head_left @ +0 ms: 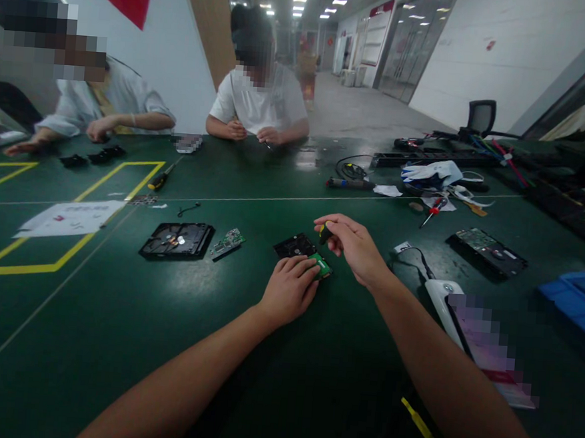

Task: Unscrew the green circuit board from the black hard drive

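Fingers of the left hand (290,289) lie loosely spread over a black hard drive (294,245) with a green board at its near right end, well in from the table's (163,343) far edge; those of the right hand (353,246) pinch narrowly round a stubby black-and-yellow handle (326,233) just above it. Smooth, faintly glossy green tabletop spreads open left of the left forearm; the near edge is too dark to make out. Alongside the right forearm, a slim white-cased device (482,336) with a thin cable narrows the room, and towards the right side come a blue plastic bin (577,302) and a flat drive (490,253). Left of the hands lie a bare circuit board (228,244), then an open black drive case (177,239). Farther off, a red-handled screwdriver (436,209) and a crumpled white-and-blue heap (432,174) clutter the far right; a yellow-and-black screwdriver (161,180) lies far left. Two people (275,104) sit along the far edge.
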The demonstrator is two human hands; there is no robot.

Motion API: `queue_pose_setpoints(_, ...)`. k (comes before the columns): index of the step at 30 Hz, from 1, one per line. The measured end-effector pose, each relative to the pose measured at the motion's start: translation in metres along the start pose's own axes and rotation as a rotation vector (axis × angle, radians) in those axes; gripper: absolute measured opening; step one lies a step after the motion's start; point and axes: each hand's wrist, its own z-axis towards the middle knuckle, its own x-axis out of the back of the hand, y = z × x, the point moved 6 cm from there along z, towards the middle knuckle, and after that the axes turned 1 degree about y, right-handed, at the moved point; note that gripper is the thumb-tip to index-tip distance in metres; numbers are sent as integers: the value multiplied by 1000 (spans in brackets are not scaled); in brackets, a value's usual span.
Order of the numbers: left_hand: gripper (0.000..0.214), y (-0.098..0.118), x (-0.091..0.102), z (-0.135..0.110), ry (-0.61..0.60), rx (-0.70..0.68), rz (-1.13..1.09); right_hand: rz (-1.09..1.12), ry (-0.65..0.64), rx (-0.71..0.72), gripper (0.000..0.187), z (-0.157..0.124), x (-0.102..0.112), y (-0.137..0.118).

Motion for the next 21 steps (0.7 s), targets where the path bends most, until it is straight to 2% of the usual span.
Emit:
queue_pose_setpoints(4, 36, 0, 1, 0, 4, -6, -1, -25, -3, -15, 26, 0, 0, 1)
queue_pose_setpoints(11, 36, 0, 0, 0, 7, -7, -6, 85, 34, -40, 14, -1, -1, 4)
queue_pose_setpoints(15, 37, 1, 0, 0, 0, -7, -4, 31, -6, -38, 17, 0, -1, 4)
queue_pose_setpoints(21, 36, 0, 1, 0, 11, -7, -3, -29, 18, 4, 24, 1, 1, 1)
